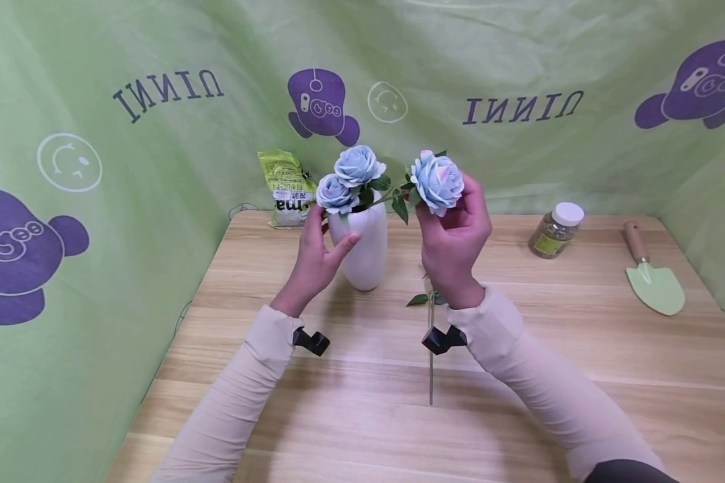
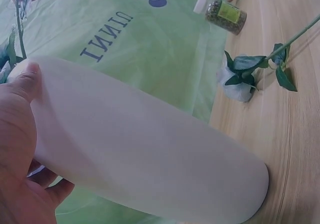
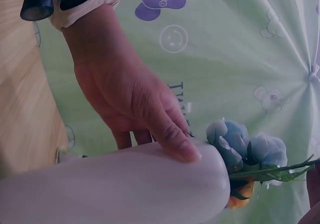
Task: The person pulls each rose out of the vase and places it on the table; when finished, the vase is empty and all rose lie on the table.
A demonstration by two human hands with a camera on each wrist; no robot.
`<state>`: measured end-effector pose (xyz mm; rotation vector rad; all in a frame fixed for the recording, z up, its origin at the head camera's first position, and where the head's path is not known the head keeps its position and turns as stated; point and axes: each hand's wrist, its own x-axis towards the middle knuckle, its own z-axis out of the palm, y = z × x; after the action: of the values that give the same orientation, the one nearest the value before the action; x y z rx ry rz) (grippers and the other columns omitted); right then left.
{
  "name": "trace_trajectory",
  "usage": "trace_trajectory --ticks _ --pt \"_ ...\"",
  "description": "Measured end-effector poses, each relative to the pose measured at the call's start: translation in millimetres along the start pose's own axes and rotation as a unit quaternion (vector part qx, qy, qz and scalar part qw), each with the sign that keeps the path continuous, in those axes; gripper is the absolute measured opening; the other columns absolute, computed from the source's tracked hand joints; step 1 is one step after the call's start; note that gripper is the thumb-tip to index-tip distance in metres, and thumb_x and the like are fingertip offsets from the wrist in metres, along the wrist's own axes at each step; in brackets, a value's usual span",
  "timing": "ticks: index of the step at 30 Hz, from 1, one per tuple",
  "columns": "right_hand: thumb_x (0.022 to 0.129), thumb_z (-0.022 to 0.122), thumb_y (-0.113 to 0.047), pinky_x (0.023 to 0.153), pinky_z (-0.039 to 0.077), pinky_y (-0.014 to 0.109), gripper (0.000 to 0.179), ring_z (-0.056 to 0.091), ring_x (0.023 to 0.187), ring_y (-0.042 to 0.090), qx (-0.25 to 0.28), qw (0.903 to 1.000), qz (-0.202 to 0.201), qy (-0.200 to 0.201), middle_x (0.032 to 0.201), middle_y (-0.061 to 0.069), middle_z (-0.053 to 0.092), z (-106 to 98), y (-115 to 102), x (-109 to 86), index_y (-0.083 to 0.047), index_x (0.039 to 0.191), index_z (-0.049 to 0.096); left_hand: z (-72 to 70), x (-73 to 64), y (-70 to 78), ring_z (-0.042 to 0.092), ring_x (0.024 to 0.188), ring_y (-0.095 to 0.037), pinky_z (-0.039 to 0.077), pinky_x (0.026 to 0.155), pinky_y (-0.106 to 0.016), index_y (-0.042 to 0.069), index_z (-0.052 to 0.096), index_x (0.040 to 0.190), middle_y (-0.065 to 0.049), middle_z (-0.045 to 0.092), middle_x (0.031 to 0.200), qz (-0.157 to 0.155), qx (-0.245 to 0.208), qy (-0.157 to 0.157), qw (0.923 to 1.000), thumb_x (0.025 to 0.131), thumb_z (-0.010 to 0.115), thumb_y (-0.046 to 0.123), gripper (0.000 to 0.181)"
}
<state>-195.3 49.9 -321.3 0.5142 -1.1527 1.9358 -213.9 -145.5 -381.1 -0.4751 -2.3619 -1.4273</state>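
My left hand (image 1: 320,258) grips the tall white vase (image 1: 362,255) near its rim, with the thumb lying along the side in the left wrist view. Two light blue roses (image 1: 359,166) stand in the vase. In the right wrist view an orange flower (image 3: 242,195) also shows at its mouth. My right hand (image 1: 459,235) holds another blue rose (image 1: 437,182) just right of the vase, fingers close behind the bloom. Its leafy stem slants left to the vase mouth. Another rose (image 2: 237,87) lies on the table, its bloom mostly hidden in the head view.
Behind the vase stands a green and white bag (image 1: 286,191). To the right are a clear jar (image 1: 554,231) with a white lid and a small green trowel (image 1: 655,288) with a wooden handle. Green printed cloth (image 1: 429,54) hangs around the wooden table (image 1: 350,416).
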Motion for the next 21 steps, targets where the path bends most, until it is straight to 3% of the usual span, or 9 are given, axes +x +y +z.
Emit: trace_trajectory --ticks 8,15,21 --pt "0.078 0.065 0.016 0.088 0.061 0.031 0.037 0.068 0.101 0.022 0.005 0.9998 -0.018 0.006 0.111 0.007 0.068 -4 -8 7.9 0.008 0.114 0.061 1.4 -1.6 -0.3 0.041 0.140 -0.027 0.040 0.118 -0.046 0.005 0.024 0.154 -0.017 0.040 0.150 -0.010 -0.002 0.008 0.9999 0.095 0.070 0.027 0.079" --pt "0.085 0.063 0.015 0.077 0.063 0.040 0.035 0.073 0.086 0.031 0.045 0.9985 0.020 0.026 0.109 0.019 0.066 -13 -13 21.0 0.007 0.119 0.059 0.3 -1.9 0.9 0.041 0.140 -0.027 0.040 0.118 -0.047 0.006 0.025 0.153 -0.017 0.040 0.149 -0.019 0.003 0.008 0.9998 0.095 0.070 0.026 0.076" --pt "0.089 0.064 0.012 0.078 0.063 0.045 0.035 0.074 0.084 0.032 0.064 0.9949 0.052 0.057 0.111 0.023 0.065 -22 -14 32.2 0.008 0.123 0.057 0.1 -2.5 1.9 0.039 0.141 -0.029 0.040 0.118 -0.048 0.004 0.023 0.154 -0.019 0.038 0.151 -0.021 0.010 0.007 0.9997 0.095 0.070 0.026 0.078"
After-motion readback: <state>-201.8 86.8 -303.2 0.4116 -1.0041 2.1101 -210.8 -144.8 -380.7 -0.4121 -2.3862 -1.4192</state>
